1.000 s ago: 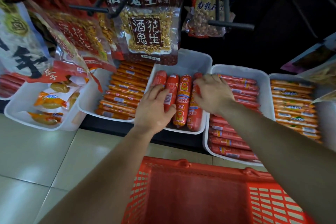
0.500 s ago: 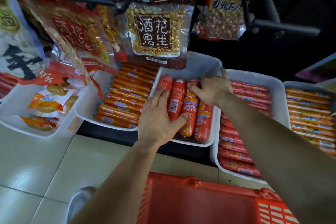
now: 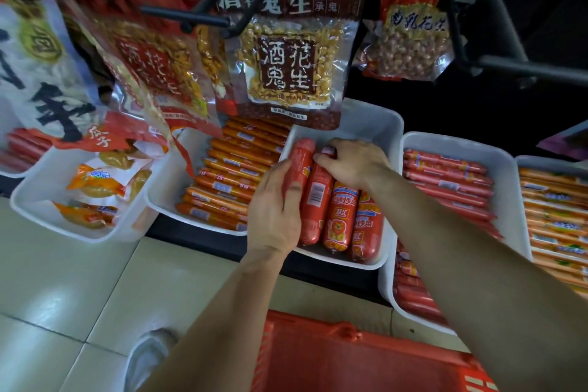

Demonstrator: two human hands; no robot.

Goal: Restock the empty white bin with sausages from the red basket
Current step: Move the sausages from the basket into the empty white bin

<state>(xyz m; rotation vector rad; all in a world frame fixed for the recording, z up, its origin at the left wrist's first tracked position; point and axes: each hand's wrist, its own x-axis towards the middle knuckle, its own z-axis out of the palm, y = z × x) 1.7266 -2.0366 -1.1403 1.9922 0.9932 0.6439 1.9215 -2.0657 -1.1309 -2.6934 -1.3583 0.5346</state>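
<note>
The white bin (image 3: 380, 126) on the low shelf holds several thick red sausages (image 3: 340, 219) lying side by side. My left hand (image 3: 275, 213) grips the leftmost sausage (image 3: 302, 154), thumb on top and fingers down its left side. My right hand (image 3: 353, 162) reaches across the bin, its curled fingertips pinching the far end of the second sausage (image 3: 318, 200). The red basket (image 3: 350, 356) sits on the floor below my arms; no sausages show in the visible part of it.
Neighbouring white bins hold thin orange sausages (image 3: 222, 181), thin red sausages (image 3: 445, 181), more orange ones (image 3: 553, 216) and snack packets (image 3: 92, 188). Peanut bags (image 3: 286, 67) hang from black hooks (image 3: 509, 68) just above the bins. A shoe (image 3: 149, 356) stands on the tiled floor.
My right hand moved left from the bin's right side to the second sausage's far end. My left hand slid onto the leftmost sausage. The view came closer.
</note>
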